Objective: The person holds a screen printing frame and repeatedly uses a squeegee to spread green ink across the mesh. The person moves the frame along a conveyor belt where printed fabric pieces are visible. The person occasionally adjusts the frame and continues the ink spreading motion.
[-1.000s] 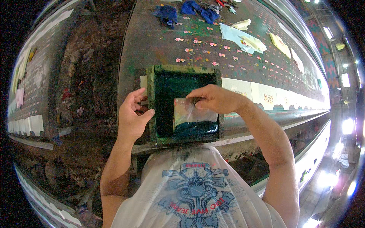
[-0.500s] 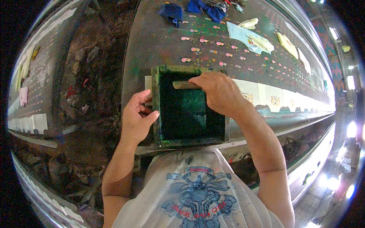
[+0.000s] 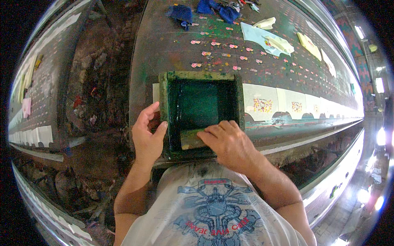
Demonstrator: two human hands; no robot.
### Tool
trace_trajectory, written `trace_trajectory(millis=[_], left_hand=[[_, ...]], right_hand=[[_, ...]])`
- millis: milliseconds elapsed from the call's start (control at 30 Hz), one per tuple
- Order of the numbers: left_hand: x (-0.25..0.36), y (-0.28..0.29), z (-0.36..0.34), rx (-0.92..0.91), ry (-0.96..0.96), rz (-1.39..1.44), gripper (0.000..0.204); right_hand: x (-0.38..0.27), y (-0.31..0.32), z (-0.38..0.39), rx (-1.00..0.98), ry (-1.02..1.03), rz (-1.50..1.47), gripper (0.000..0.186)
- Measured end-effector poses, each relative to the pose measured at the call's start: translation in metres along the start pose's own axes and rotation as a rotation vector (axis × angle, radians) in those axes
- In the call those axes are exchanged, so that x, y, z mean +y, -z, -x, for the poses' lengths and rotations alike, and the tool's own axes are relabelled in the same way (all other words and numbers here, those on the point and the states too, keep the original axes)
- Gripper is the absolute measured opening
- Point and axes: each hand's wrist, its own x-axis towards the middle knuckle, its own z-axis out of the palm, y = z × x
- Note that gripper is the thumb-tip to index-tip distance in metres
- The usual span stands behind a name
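A deep square screen-printing frame (image 3: pixel 164 94) with dark green ink stains lies on the long table in front of me. At its left side is my left hand (image 3: pixel 147 133), its thumb against the frame's edge and its index finger stretched apart; the other fingers are partly hidden. My right hand (image 3: pixel 225 143) grips a wooden-handled squeegee (image 3: pixel 191 139) inside the frame, at the end nearest my body. The squeegee's lower edge is hidden in the frame. A pale fabric piece (image 3: pixel 156 93) shows just left of the frame.
White fabric pieces with colourful prints (image 3: pixel 262 102) line the table's near edge to the right. Blue cloths (image 3: pixel 180 15) and a light blue piece (image 3: pixel 262 39) lie farther back. Small pink prints dot the dark tabletop (image 3: pixel 164 53). Another table (image 3: pixel 49 90) stands left, across a littered gap.
My right hand has drawn the squeegee from the frame's far end to its near end. My left hand stays by the frame's left side.
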Motion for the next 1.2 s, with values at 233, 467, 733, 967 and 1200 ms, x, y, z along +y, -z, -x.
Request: trace_trajectory(millis=[233, 467, 733, 967, 1200], left_hand=[[-0.024, -0.018, 0.013, 0.037, -0.249, -0.161, 0.065], [-0.030, -0.018, 0.015, 0.044, -0.214, -0.118, 0.062], [-0.013, -0.024, 0.021, 0.087, -0.351, -0.005, 0.046], [-0.006, -0.066, 0.029, 0.114, -0.326, -0.007, 0.044], [0.000, -0.130, 0.036, 0.089, -0.343, 0.042, 0.044]], right_hand=[[-0.015, -0.015, 0.029, 0.066, 0.005, -0.040, 0.041], [0.002, -0.030, 0.059, 0.213, 0.016, -0.302, 0.054], [0.040, -0.030, 0.112, 0.488, -0.268, -0.453, 0.057], [0.074, -0.037, 0.159, 0.439, -0.431, -0.760, 0.060], [0.120, -0.027, 0.203, 0.413, -0.452, -0.749, 0.061]])
